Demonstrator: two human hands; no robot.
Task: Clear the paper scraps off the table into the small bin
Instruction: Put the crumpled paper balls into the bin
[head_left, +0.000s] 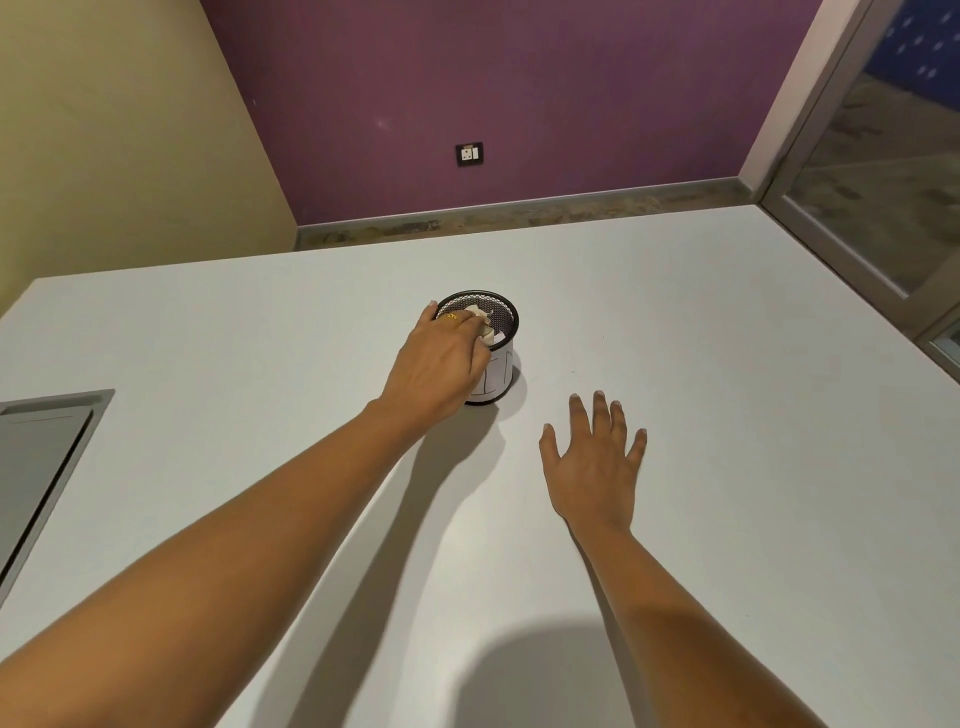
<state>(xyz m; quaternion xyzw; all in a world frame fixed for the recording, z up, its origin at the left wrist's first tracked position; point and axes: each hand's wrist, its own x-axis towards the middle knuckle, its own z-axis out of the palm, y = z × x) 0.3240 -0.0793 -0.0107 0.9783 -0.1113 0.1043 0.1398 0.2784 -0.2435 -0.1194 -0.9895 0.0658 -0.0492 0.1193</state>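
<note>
Paper scraps (479, 318) pinched by left hand (441, 358) over mesh bin (503, 370), right hand (592, 467) spread beside, grey hatch (41, 447) far left.

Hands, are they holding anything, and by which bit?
The fingers of the left hand pinch a crumpled paper scrap by its near side, over the small bin. The right hand holds nothing.

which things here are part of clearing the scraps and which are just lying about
Part of the job:
- paper scraps, held by the left hand at the bin's mouth
- small mesh bin
- white table

Just there:
- right hand, open, holding nothing
- wall socket
- grey hatch set in the table
- glass door
</note>
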